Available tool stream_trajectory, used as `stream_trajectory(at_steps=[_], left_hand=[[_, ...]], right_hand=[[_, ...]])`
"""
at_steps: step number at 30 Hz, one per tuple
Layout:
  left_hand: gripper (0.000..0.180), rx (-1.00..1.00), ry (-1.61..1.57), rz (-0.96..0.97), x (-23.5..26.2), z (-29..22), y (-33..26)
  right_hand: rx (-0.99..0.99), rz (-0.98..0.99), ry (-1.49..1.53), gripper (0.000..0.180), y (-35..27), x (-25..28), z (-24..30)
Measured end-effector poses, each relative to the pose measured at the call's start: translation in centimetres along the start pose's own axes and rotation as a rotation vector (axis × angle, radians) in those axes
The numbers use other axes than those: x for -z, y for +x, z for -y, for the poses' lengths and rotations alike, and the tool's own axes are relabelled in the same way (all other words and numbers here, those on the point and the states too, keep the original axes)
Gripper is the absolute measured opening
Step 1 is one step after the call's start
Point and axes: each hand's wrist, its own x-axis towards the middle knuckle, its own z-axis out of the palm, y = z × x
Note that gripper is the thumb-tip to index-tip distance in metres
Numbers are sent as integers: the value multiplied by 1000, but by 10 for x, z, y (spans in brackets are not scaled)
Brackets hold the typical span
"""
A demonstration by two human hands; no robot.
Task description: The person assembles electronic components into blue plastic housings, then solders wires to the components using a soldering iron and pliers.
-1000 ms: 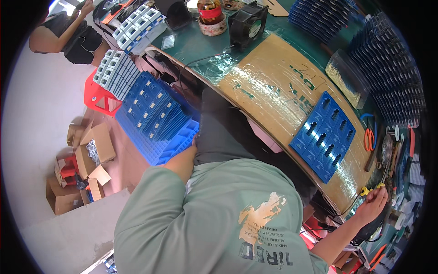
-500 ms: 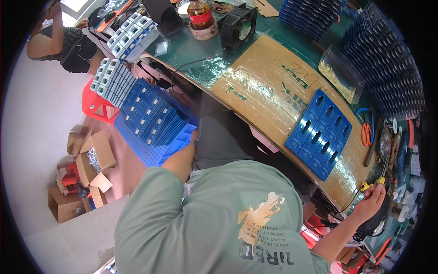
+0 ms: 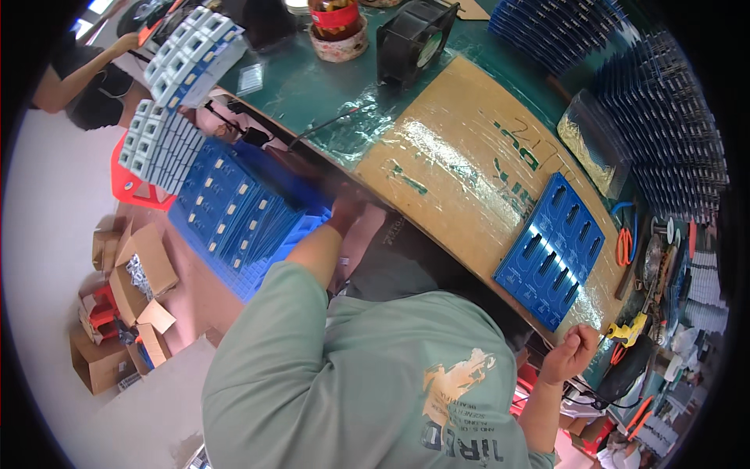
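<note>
My left hand point(image 3: 348, 209), blurred by motion, is at the table's near edge beside the blue crate. It grips the end of a smeared blue circuit board panel point(image 3: 285, 176), raised over the stack of blue panels point(image 3: 226, 207) in the crate. My right hand point(image 3: 569, 354) is at the table's right front, its fingers curled with nothing visible in them. A yellow-handled tool point(image 3: 627, 331) lies just to the right, apart from that hand. Ahead of it, another blue circuit board panel point(image 3: 550, 252) with rows of dark slots rests on the brown cardboard point(image 3: 445, 148).
Tall stacks of blue panels point(image 3: 664, 125) stand at the far right, beside a clear tray of small brass-coloured parts point(image 3: 586, 156). A black fan point(image 3: 414, 43) and a red-labelled jar point(image 3: 336, 19) are at the back. Orange-handled pliers point(image 3: 624, 246) lie right. Another person's arm point(image 3: 86, 74) shows upper left.
My right hand has let go of the yellow-handled tool and moved left, toward me. My left hand has come up at the crate, with a blue panel now blurred beside it. The view has shifted slightly.
</note>
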Motion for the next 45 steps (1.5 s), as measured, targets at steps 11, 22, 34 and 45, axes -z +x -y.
stream_trajectory(at_steps=[11, 22, 34, 45], left_hand=[[32, -195, -226, 10, -17, -121, 87], [30, -420, -566, 289, -82, -260, 78], [28, -283, -699, 478, -88, -193, -6], [27, -125, -624, 390, 60, -85, -29]], right_hand=[[76, -10, -264, 46, 9, -22, 10], [51, 68, -227, 61, 33, -39, 19], [-15, 131, -244, 64, 38, -40, 22], [138, -17, -154, 64, 23, -29, 13]])
